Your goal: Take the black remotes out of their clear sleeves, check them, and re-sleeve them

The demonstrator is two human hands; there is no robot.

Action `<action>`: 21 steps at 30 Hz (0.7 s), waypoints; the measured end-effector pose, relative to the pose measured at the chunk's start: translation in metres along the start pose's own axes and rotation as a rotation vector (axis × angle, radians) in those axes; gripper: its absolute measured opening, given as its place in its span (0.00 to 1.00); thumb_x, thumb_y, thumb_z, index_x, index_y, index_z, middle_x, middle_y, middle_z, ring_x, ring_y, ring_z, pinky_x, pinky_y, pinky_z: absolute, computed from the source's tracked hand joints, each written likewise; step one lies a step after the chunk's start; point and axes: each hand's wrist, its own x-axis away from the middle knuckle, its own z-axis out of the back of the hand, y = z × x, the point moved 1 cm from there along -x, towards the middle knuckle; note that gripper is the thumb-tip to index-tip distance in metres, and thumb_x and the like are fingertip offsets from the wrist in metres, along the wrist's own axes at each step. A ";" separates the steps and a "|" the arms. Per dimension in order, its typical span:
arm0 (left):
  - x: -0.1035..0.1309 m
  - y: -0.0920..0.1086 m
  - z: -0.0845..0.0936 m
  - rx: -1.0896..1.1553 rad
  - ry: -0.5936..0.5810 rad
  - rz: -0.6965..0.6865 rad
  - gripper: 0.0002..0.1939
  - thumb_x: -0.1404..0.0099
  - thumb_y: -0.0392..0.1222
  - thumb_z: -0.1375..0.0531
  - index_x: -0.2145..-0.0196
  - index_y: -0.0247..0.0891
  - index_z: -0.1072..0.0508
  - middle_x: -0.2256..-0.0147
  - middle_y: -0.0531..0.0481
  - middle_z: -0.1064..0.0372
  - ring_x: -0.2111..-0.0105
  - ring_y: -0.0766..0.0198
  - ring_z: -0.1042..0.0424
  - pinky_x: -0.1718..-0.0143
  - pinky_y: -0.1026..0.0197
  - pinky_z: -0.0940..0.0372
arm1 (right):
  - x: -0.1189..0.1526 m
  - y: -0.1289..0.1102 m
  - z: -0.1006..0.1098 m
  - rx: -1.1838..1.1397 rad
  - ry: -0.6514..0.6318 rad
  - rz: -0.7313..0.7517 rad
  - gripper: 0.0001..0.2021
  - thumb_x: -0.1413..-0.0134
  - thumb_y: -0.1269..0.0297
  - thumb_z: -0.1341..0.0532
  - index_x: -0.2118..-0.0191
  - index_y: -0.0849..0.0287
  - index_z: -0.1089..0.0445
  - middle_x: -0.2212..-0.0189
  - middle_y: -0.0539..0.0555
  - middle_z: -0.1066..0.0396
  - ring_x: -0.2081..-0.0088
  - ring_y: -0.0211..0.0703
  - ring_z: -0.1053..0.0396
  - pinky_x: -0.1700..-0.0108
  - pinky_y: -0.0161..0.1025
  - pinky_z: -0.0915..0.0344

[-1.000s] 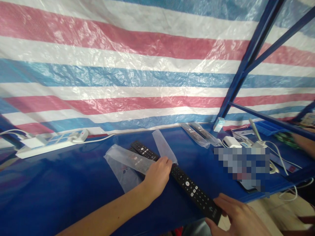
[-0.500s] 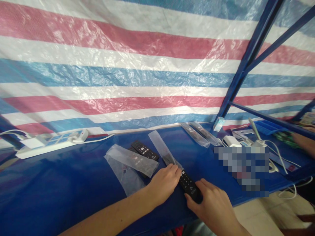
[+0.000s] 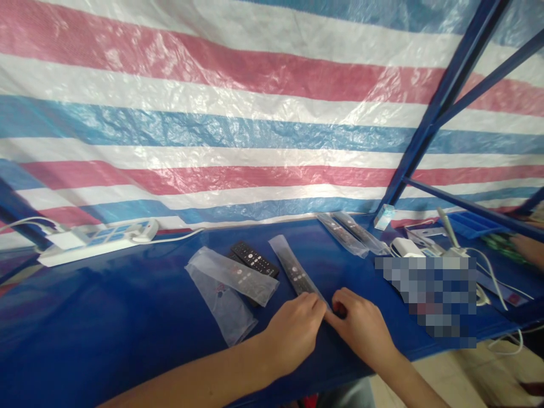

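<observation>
A black remote control (image 3: 302, 281) lies mostly inside a clear plastic bag (image 3: 278, 245) on the blue table. My left hand (image 3: 297, 326) is closed on the near part of the bag and covers the remote's lower end. Beside it, my right hand (image 3: 361, 323) pinches the bag's near end between thumb and curled fingers. To the left is a bare black remote (image 3: 254, 259), partly over another dark one. Flat plastic bags (image 3: 223, 303) lie there too, one of them around a remote (image 3: 250, 280).
Two bagged remotes (image 3: 343, 233) lie at the back, near a small white-blue box (image 3: 384, 217). A power strip (image 3: 102, 241) is at the back left. Chargers and cables (image 3: 403, 247) crowd the right, by a blue tray (image 3: 476, 224) and another person's hand (image 3: 527, 246). A blue metal frame (image 3: 419, 153) rises there.
The remote, half out before, has slid up into the bag. My right hand has moved from the remote's lower end to the bag's near end, close to my left hand.
</observation>
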 end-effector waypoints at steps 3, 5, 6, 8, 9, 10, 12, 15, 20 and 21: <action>0.003 0.009 -0.003 -0.010 0.030 -0.050 0.14 0.34 0.28 0.52 0.53 0.33 0.35 0.54 0.44 0.33 0.52 0.58 0.34 0.55 0.59 0.33 | -0.015 -0.014 0.000 0.078 -0.054 -0.035 0.08 0.47 0.73 0.45 0.74 0.56 0.35 0.73 0.49 0.30 0.72 0.38 0.32 0.73 0.36 0.50; 0.006 0.011 -0.003 -0.048 0.034 -0.050 0.13 0.33 0.29 0.53 0.54 0.33 0.34 0.56 0.44 0.33 0.54 0.59 0.34 0.57 0.59 0.33 | -0.017 -0.015 0.006 0.080 -0.114 -0.036 0.06 0.49 0.74 0.45 0.71 0.56 0.34 0.70 0.50 0.29 0.70 0.40 0.31 0.72 0.36 0.49; 0.009 0.010 -0.001 -0.072 0.036 -0.050 0.11 0.31 0.31 0.53 0.57 0.35 0.33 0.58 0.46 0.32 0.56 0.59 0.33 0.58 0.59 0.33 | -0.015 -0.012 0.010 0.059 -0.151 -0.032 0.04 0.49 0.71 0.44 0.69 0.56 0.33 0.68 0.51 0.29 0.68 0.41 0.31 0.71 0.35 0.47; 0.017 0.004 0.005 -0.121 0.080 -0.029 0.11 0.30 0.36 0.54 0.61 0.37 0.32 0.63 0.48 0.32 0.61 0.60 0.32 0.61 0.59 0.33 | -0.008 -0.002 0.023 -0.020 -0.214 -0.013 0.05 0.50 0.63 0.40 0.65 0.55 0.31 0.65 0.51 0.28 0.67 0.42 0.31 0.69 0.35 0.44; 0.022 0.000 0.010 -0.153 0.125 -0.005 0.12 0.29 0.38 0.54 0.62 0.37 0.32 0.65 0.48 0.32 0.62 0.60 0.32 0.62 0.59 0.33 | -0.004 0.003 0.029 -0.082 -0.242 0.007 0.09 0.50 0.59 0.40 0.62 0.54 0.31 0.65 0.51 0.28 0.67 0.41 0.31 0.68 0.35 0.42; 0.028 -0.006 0.014 -0.191 0.176 0.025 0.12 0.29 0.39 0.54 0.62 0.38 0.31 0.65 0.48 0.32 0.63 0.60 0.32 0.64 0.59 0.33 | -0.001 0.006 0.035 -0.133 -0.224 0.021 0.12 0.49 0.56 0.41 0.59 0.53 0.31 0.65 0.51 0.28 0.68 0.41 0.31 0.67 0.36 0.40; 0.041 -0.018 0.022 -0.296 0.278 0.099 0.13 0.29 0.39 0.54 0.61 0.38 0.30 0.67 0.48 0.32 0.65 0.59 0.32 0.66 0.58 0.34 | -0.001 0.005 0.044 -0.140 -0.143 0.020 0.16 0.45 0.50 0.45 0.58 0.53 0.30 0.65 0.53 0.28 0.67 0.43 0.30 0.65 0.37 0.38; 0.054 -0.036 0.027 -0.456 0.375 0.193 0.14 0.30 0.39 0.53 0.63 0.36 0.28 0.69 0.47 0.31 0.67 0.58 0.31 0.69 0.58 0.35 | -0.013 -0.018 0.040 0.030 -0.064 0.018 0.20 0.41 0.46 0.49 0.61 0.57 0.30 0.65 0.56 0.27 0.63 0.48 0.28 0.65 0.40 0.38; 0.057 -0.048 0.020 -0.510 0.477 0.302 0.14 0.31 0.43 0.50 0.68 0.36 0.28 0.71 0.46 0.30 0.68 0.57 0.30 0.72 0.59 0.37 | -0.040 -0.063 0.012 0.281 -0.126 0.028 0.22 0.43 0.46 0.45 0.63 0.63 0.28 0.65 0.63 0.27 0.59 0.55 0.28 0.61 0.43 0.37; 0.056 -0.049 0.019 -0.508 0.482 0.302 0.14 0.31 0.43 0.50 0.68 0.37 0.28 0.71 0.47 0.30 0.69 0.58 0.30 0.72 0.60 0.37 | -0.043 -0.066 0.009 0.291 -0.137 0.030 0.20 0.43 0.49 0.44 0.62 0.64 0.28 0.64 0.63 0.27 0.59 0.55 0.28 0.61 0.43 0.37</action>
